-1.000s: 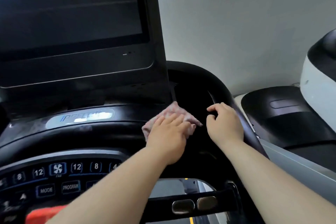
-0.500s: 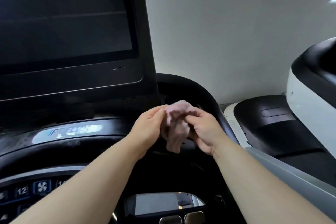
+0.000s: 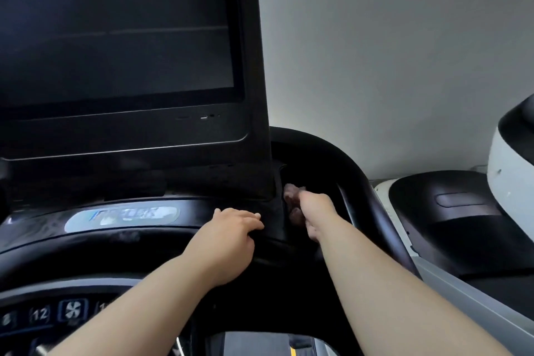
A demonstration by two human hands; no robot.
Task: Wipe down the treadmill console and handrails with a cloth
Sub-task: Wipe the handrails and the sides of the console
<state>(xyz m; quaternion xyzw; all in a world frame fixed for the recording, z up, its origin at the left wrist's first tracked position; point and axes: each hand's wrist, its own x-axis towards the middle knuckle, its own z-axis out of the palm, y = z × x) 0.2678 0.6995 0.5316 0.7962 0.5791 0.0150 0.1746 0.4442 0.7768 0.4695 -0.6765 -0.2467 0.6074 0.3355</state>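
The black treadmill console [image 3: 138, 220] fills the left half, with a big dark screen [image 3: 115, 37] standing above it. My right hand [image 3: 313, 211] grips the pinkish cloth [image 3: 291, 196] and pushes it into the dark recess right of the screen's base. Only a small bunch of the cloth shows past my fingers. My left hand [image 3: 231, 234] rests flat on the console's curved top edge, fingers straight, holding nothing. The black right handrail [image 3: 361, 182] arcs around the recess, just right of my right hand.
A button panel [image 3: 57, 312] with a fan key and numbers lies at the lower left. A neighbouring black and white machine [image 3: 462, 211] stands close on the right. A plain grey wall [image 3: 390, 52] rises behind.
The cloth has passed from both hands into my right hand alone, which has reached forward into the recess. My left hand has let go and dropped onto the console edge.
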